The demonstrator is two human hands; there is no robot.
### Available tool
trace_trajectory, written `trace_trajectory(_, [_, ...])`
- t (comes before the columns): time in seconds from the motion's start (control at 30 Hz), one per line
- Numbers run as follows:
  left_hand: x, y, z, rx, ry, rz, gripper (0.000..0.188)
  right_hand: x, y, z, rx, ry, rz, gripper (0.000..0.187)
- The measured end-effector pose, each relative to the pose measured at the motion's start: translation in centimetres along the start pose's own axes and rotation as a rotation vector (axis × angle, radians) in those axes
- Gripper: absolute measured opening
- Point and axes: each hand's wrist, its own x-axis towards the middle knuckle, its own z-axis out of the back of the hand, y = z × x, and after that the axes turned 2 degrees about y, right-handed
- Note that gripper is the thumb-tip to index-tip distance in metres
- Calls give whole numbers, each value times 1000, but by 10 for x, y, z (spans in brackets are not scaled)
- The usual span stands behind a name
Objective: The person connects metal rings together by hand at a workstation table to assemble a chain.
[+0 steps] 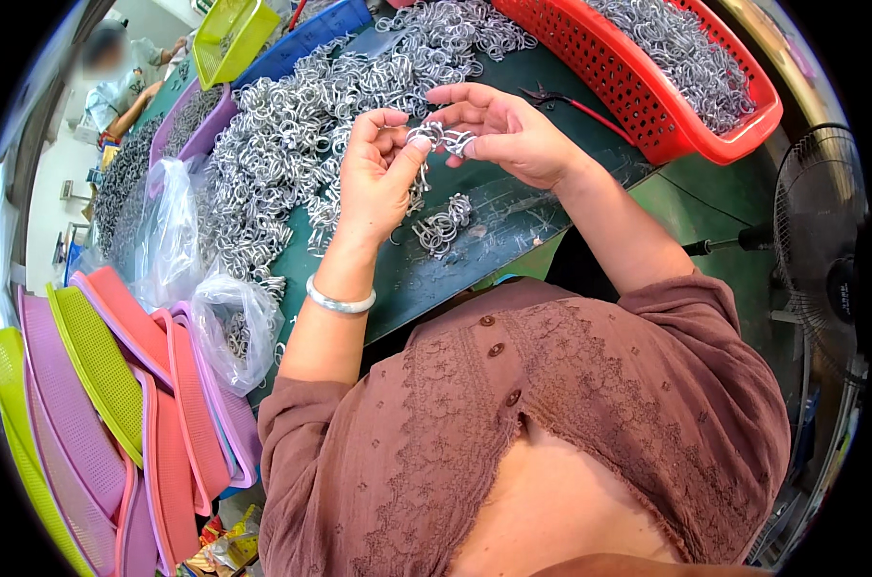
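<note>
Work seems partway: we have short cluster of curved silver metal rings (441, 137) between our hands, small loose pile of silver rings (443, 226) at six o'clock from them, finished or not we cannot tell. Large tangled heap of silver metal rings (282, 135) at ten o'clock looks left to do. Left hand (376, 173) curled, thumb and forefinger pinching cluster. Right hand (518, 139) half open, forefinger raised, thumb at cluster's end; grip there unclear.

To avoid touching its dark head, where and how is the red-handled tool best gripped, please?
Probably grip the red-handled tool mid-handle, coming from the person's side: the slim handle lies exposed there, while the red basket stands along its far side and the dark head points left.
</note>
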Motion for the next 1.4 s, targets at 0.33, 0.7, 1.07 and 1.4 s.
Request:
trace_trajectory(0.33, [-7, -12, 1, -207, -92, 223, 27, -4, -6, 5, 192, 26, -106, 43])
trace_trajectory(0.7, [-13, -21, -2, -576, -83, 414, 24, -6, -18, -30, -83, -48, 256, 54])
trace_trajectory(1.07, [-20, -10, 3, -540, 10, 407, 15, -8, -10, -33, -210, -153, 313, 41])
trace_trajectory(1.4, [-23, -14, -4, -333, -59, 321, 15, -10, -6, -25, -561, -207, 381, 36])
